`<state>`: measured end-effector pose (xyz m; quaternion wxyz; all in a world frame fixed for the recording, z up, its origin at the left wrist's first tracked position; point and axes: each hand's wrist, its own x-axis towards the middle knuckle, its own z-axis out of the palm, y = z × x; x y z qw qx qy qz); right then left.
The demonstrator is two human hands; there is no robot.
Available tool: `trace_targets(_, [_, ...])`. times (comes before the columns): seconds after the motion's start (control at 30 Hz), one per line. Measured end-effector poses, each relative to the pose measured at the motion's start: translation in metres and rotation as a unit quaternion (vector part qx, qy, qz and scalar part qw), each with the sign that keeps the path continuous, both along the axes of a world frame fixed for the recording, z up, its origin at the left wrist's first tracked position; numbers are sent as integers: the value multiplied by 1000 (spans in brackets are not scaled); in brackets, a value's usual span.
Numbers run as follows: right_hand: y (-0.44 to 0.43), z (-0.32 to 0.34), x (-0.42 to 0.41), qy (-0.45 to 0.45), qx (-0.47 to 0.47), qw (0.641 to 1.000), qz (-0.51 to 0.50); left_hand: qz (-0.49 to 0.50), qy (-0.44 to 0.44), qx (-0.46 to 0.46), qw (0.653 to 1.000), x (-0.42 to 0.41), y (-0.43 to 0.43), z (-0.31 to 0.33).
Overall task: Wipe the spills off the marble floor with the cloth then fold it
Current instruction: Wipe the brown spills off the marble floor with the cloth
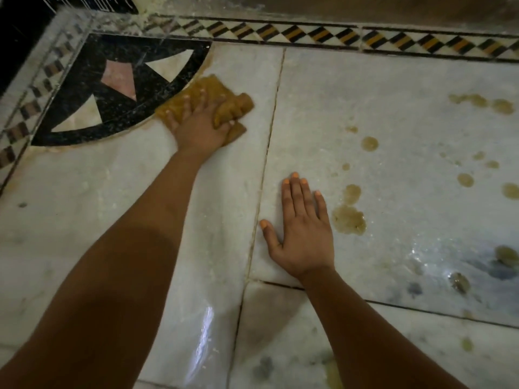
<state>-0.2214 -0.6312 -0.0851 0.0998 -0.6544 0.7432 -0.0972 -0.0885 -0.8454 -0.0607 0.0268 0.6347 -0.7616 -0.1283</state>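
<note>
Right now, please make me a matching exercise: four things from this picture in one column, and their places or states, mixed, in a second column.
Things:
1. left hand
2. right hand
3. cloth
4. spills

Places or states:
A. lies flat and empty on the marble
B. brown drops, not yet wiped, at the right
C. presses the cloth to the floor
D. crumpled, beside the black inlay

Pairs: 1-C, 2-A, 3-D, 4-B

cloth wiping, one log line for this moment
left hand pressing cloth by black inlay | right hand flat on marble | spills remain right
</note>
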Motion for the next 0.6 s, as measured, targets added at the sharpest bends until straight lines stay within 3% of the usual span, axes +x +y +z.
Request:
trace_targets(0.17, [0, 1, 0, 13, 6, 1000, 1, -183, 22, -26, 983, 23, 87, -5])
trace_targets(0.23, [0, 0, 0, 13, 6, 1000, 1, -157, 35, -51, 986, 63, 110, -4])
trace_targets(0.37, [0, -1, -1, 23, 11, 1000, 7, 14, 47, -59, 997, 84, 74, -6])
trace_targets(0.47, [0, -1, -3, 28, 11, 999, 11, 5, 50, -65, 997, 68, 69, -8])
trace_targets(0.6, [4, -2, -1, 48, 11, 999, 13, -64, 73, -44, 994, 82, 134, 5])
